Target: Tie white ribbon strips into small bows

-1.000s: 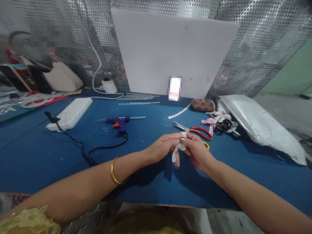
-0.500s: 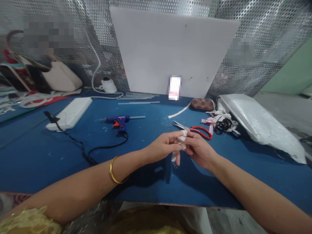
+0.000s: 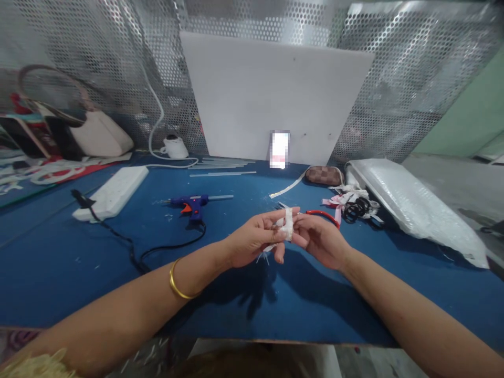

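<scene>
My left hand pinches a short white ribbon strip between thumb and fingers, above the front middle of the blue table. Part of the strip lies over the fingers, and frayed threads hang from its lower end. My right hand is closed at the strip's right edge, its fingertips against the strip and the left hand's fingers. Just behind the hands lie red-handled scissors, partly hidden by my right hand.
A blue glue gun and white power strip lie left. Glue sticks and a propped phone are behind. Rightward are a checked pouch, black cords, ribbon scraps and a plastic-wrapped package.
The white ribbon strip has turned so that it stands more upright and flat between my hands. Its frayed end has shifted left. My right fingers have moved slightly off its front.
</scene>
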### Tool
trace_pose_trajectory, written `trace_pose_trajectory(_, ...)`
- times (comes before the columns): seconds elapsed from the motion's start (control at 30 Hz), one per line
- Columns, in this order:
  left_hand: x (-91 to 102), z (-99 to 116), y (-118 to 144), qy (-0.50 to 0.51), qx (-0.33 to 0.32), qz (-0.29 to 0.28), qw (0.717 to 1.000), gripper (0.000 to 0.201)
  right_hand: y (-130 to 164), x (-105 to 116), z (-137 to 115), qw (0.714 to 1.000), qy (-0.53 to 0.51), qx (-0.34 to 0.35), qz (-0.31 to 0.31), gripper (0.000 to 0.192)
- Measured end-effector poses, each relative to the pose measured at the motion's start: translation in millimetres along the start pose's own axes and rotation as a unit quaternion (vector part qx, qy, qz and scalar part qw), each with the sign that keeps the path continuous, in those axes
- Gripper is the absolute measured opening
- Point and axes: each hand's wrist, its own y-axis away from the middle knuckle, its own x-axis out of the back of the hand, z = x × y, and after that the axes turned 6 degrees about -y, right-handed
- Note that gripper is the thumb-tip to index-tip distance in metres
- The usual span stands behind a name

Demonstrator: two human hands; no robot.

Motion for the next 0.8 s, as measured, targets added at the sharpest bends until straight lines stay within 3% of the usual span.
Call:
trace_pose_trajectory(0.1,-0.9,0.1,-0.2,0.033,0.012,-0.006,0.999,0.061,-1.3,2.4,5.8,1.0,-0.006,-0.004,0.022,0.014)
trace_pose_trajectory(0.3,-6.8,-2.1,1.5,0.044,0.018,-0.036,0.998,0.061,-2.3,5.6,14.8,0.999,-0.012,-0.023,-0.019,0.009)
trace_pose_trajectory(0.5,-7.5,-6.1,1.8,0.031,0.02,-0.068,0.997,0.063,0.7,-0.5,12.8,0.997,0.033,-0.049,-0.049,0.015)
trace_pose_trajectory(0.63,-5.1,-3.0,1.3,0.026,0.001,-0.039,0.999,0.064,-1.3,2.6,13.4,0.999,0.013,-0.04,0.018,0.013)
trace_pose_trajectory(0.73,-3.5,-0.5,0.6,0.008,-0.008,-0.011,1.0,0.065,-4.5,6.2,13.9,0.995,-0.047,-0.01,0.086,0.011)
trace_pose_trajectory(0.8,-3.5,-0.4,0.2,-0.008,-0.018,0.0,1.0,0.065,-5.8,6.7,13.2,0.991,-0.089,0.015,0.099,0.013)
